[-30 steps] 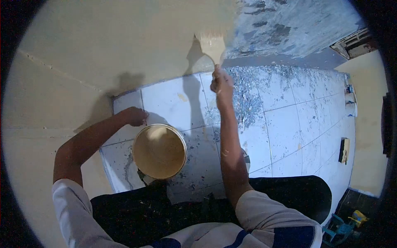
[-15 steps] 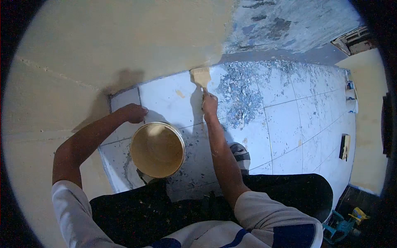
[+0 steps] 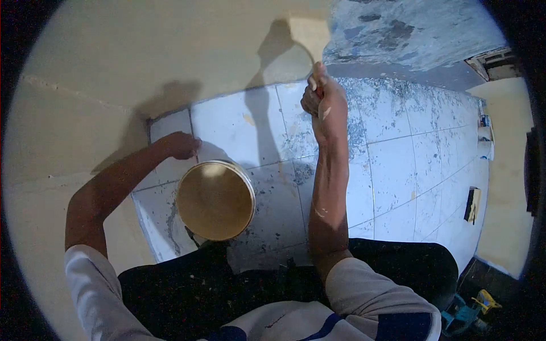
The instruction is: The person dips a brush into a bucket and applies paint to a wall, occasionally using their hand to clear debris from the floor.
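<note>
My right hand (image 3: 325, 99) is closed round the handle of a wide, paint-covered paintbrush (image 3: 309, 33). The bristles are up at the wall, where the cream paint (image 3: 227, 40) borders a bare, patchy blue-grey stretch (image 3: 392, 34). Below and to the left is a round bucket (image 3: 252, 196) with cream paint inside, its mouth facing me. At the bucket's far rim, my left hand (image 3: 185, 145) has its fingers curled closed; a thin line between hand and rim looks like the bucket's handle, though the grip itself is partly hidden.
Paint flakes (image 3: 372, 94) litter the white floor tiles (image 3: 392, 165) along the wall. On the right stand a white container (image 3: 484, 139) and a dark-and-yellow block (image 3: 472, 206). A teal and yellow object (image 3: 466, 312) lies at lower right. My dark-clothed legs (image 3: 398, 267) are close below the bucket.
My right hand has raised the paintbrush from the floor edge up the wall and slightly right. My left hand and the bucket have shifted only a little.
</note>
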The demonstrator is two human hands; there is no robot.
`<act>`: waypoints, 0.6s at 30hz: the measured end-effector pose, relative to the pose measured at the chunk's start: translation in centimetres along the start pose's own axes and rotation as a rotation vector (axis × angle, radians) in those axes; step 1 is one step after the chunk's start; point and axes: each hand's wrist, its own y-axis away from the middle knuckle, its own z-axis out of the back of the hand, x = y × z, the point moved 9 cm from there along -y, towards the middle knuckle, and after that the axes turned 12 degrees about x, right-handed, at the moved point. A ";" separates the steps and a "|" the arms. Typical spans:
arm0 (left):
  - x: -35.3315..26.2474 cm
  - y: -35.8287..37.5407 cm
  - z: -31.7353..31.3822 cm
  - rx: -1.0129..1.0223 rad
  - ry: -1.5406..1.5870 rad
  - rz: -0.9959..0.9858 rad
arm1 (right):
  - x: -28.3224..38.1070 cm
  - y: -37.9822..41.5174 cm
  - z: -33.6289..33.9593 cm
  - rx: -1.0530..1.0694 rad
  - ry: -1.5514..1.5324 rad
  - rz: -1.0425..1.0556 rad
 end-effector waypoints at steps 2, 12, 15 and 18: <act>-0.2 0.3 0.4 -0.027 -0.022 -0.014 | 0.7 0.1 -1.2 -0.007 0.000 0.078; -1.0 0.3 2.4 -0.183 0.103 -0.036 | -20.1 1.8 -3.9 0.288 0.375 -0.318; -1.5 1.7 2.9 -0.077 0.150 0.053 | -24.8 2.7 -4.3 0.266 0.167 -0.429; -1.4 2.4 2.7 -0.043 0.145 0.074 | -26.3 2.2 -4.2 0.186 0.052 -0.439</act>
